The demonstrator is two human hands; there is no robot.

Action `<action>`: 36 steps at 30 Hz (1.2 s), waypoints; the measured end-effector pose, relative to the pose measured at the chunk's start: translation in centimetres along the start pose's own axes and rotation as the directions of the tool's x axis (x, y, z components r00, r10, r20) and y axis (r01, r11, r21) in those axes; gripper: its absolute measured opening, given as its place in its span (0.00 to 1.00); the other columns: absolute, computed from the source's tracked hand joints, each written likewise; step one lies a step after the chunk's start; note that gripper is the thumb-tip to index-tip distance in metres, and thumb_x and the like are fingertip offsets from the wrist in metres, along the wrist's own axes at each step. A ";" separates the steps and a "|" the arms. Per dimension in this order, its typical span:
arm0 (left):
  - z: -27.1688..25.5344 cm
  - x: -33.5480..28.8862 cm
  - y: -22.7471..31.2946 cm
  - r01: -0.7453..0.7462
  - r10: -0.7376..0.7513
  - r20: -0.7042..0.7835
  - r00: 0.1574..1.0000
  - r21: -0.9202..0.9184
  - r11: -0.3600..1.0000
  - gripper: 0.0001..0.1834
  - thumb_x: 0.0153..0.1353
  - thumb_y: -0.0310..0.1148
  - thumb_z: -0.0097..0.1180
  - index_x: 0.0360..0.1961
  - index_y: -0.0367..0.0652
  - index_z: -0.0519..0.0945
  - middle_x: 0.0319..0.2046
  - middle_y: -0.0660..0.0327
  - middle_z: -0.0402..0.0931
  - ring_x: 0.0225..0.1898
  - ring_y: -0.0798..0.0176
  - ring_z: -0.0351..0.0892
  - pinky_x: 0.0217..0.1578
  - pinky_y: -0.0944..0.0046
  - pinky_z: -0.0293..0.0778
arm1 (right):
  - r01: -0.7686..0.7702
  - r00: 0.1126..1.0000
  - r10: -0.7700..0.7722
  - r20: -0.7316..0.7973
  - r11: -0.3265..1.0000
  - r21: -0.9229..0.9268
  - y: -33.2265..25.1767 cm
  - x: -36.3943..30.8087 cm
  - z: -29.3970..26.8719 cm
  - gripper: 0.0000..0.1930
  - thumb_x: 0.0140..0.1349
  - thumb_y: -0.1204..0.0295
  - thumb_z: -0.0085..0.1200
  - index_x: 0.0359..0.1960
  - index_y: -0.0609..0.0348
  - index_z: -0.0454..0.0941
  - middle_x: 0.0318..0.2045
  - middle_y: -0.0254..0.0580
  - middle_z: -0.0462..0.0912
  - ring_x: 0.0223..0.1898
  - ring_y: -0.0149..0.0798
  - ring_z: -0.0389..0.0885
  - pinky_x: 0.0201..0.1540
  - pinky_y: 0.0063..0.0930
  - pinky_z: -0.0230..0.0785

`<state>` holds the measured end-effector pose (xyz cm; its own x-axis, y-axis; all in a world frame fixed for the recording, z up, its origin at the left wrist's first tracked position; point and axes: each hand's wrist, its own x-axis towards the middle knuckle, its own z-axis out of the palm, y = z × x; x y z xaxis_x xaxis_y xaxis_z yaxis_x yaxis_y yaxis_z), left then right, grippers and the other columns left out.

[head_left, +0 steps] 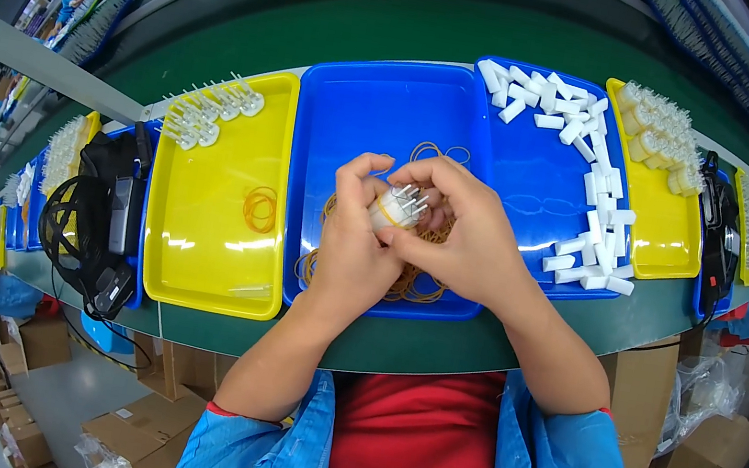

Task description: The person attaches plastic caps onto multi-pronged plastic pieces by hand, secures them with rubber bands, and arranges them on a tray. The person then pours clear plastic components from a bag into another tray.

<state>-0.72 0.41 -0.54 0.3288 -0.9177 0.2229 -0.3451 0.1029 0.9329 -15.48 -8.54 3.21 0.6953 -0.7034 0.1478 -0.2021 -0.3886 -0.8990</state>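
Observation:
Over the middle blue tray point(394, 101), my left hand point(351, 245) and my right hand point(475, 230) are closed together round a white bundle of pieces point(389, 212) with several thin metal pins standing up from its top. A yellowish rubber band appears to run round the bundle, partly hidden by my fingers. My left thumb and fingers grip its left side; my right fingers and thumb press on its right and lower side. Beneath and beside my hands, loose tan rubber bands point(415, 289) lie in the tray.
A yellow tray point(206, 257) on the left holds white pieces with pins point(209, 112) and rubber bands point(260, 209). White blocks point(606, 206) lie in the right blue tray point(524, 174). Beyond it, a yellow tray point(664, 243) carries bundled pieces point(660, 136). Black straps and devices point(95, 221) sit far left.

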 end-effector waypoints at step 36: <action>-0.9 0.1 1.0 0.276 -0.129 0.308 0.942 -0.501 0.820 0.49 0.64 0.12 0.61 0.80 0.48 0.52 0.62 0.54 0.72 0.62 0.63 0.78 0.58 0.65 0.79 | -0.096 0.988 0.056 0.144 0.951 0.293 2.0 -0.2 -1.2 0.27 0.65 0.55 0.78 0.56 0.63 0.89 0.46 0.38 0.83 0.42 0.31 0.80 0.43 0.25 0.71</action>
<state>-0.22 0.81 0.65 0.0836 -0.9965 0.0023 0.2479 0.0230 0.9685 -16.85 -9.92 1.84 0.7748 -0.6312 0.0368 -0.0572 -0.1279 -0.9901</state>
